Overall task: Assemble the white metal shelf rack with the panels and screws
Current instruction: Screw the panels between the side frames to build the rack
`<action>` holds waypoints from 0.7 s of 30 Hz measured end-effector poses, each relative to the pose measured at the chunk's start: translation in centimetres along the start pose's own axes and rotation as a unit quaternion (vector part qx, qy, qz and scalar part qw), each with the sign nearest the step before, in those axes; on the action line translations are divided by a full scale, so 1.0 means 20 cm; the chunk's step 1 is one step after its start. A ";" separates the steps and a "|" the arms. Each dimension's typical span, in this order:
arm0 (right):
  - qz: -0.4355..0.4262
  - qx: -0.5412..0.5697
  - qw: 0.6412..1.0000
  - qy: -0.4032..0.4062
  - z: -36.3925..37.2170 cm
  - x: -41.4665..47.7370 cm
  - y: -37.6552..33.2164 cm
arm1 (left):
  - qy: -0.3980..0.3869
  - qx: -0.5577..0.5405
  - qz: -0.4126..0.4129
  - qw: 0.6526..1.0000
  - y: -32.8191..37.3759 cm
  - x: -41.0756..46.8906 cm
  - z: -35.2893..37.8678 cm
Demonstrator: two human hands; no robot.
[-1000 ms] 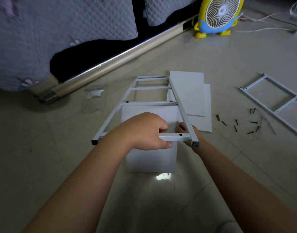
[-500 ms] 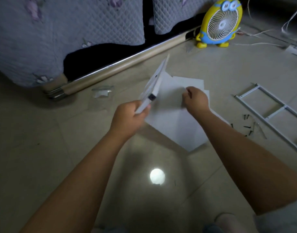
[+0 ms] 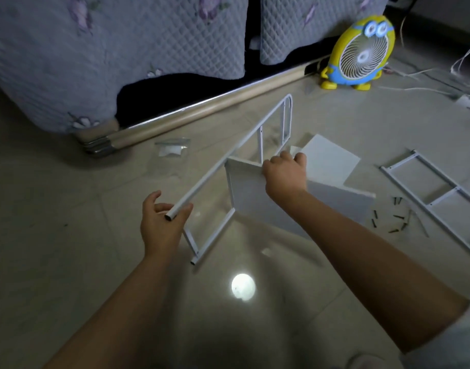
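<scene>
A white ladder-shaped metal side frame (image 3: 230,158) stands on edge on the floor, tilted, its rounded end pointing toward the bed. My left hand (image 3: 160,222) holds the near end of its upper tube with loosely curled fingers. My right hand (image 3: 285,173) grips the top edge of a white panel (image 3: 246,191) held upright against the frame. Other white panels (image 3: 332,161) lie flat behind it. A second side frame (image 3: 436,190) lies on the floor at the right. Several dark screws (image 3: 393,218) are scattered beside it.
A bed with a quilted grey cover (image 3: 108,49) and a metal rail (image 3: 202,110) runs along the back. A yellow cartoon fan (image 3: 361,54) stands at the back right, with white cables (image 3: 428,81) beyond it. A clear plastic bag (image 3: 172,147) lies near the bed.
The side frame has gone from lying flat over the panel to standing on edge. My left hand shifted to the tube's near end. My right hand lifted a panel upright against it.
</scene>
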State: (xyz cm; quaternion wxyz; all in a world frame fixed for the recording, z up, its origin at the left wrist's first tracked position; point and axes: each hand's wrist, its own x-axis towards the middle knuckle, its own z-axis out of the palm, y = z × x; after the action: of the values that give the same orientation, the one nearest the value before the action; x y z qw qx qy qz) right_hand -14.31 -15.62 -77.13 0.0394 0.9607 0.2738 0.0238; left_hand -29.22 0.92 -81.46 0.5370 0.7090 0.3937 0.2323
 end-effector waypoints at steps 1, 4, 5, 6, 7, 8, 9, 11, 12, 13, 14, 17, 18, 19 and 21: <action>-0.016 -0.011 1.000 -0.018 0.04 0.00 -0.02 | 0.010 0.046 0.029 0.998 -0.04 0.02 -0.03; -0.049 -0.017 0.996 -0.071 0.21 -0.05 -0.08 | -0.065 0.202 0.102 0.972 -0.15 0.08 -0.09; -0.045 -0.007 0.996 -0.081 0.26 -0.06 -0.10 | -0.112 0.269 0.109 0.950 -0.18 0.10 -0.08; -0.035 0.006 0.996 -0.082 0.29 -0.06 -0.11 | -0.155 0.337 0.110 0.922 -0.20 0.12 -0.07; -0.027 0.020 0.997 -0.076 0.31 -0.06 -0.12 | -0.181 0.396 0.115 0.893 -0.21 0.14 -0.04; -0.021 0.033 0.996 -0.074 0.31 -0.06 -0.12 | -0.190 0.451 0.131 0.862 -0.22 0.15 -0.01; -0.016 0.047 0.996 -0.076 0.31 -0.06 -0.12 | -0.185 0.504 0.156 0.829 -0.22 0.15 0.04; -0.006 0.069 0.994 -0.090 0.32 -0.10 -0.08 | -0.160 0.576 0.204 0.775 -0.19 0.17 0.13; 0.006 0.068 0.992 -0.111 0.32 -0.14 -0.05 | -0.158 0.585 0.208 0.768 -0.19 0.18 0.16; 0.023 0.055 0.989 -0.137 0.33 -0.20 -0.01 | -0.159 0.583 0.201 0.771 -0.19 0.20 0.19; 0.045 0.038 0.985 -0.163 0.33 -0.26 0.03 | -0.162 0.579 0.190 0.776 -0.19 0.21 0.21; 0.100 0.012 0.975 -0.200 0.31 -0.35 0.11 | -0.170 0.558 0.182 0.792 -0.19 0.25 0.24; 0.097 0.010 0.977 -0.191 0.28 -0.34 0.12 | -0.170 0.548 0.181 0.799 -0.18 0.27 0.23; 0.087 0.008 0.981 -0.172 0.24 -0.31 0.11 | -0.167 0.539 0.175 0.807 -0.19 0.29 0.21; 0.054 -0.002 0.994 -0.097 0.10 -0.22 0.07 | -0.154 0.519 0.141 0.829 -0.21 0.33 0.17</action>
State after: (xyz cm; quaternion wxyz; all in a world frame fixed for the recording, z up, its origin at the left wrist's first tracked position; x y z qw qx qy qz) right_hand -17.16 -19.14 -79.15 0.0666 0.9717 0.2168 -0.0664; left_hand -24.14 4.70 -87.17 0.1054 0.9576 0.2643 -0.0453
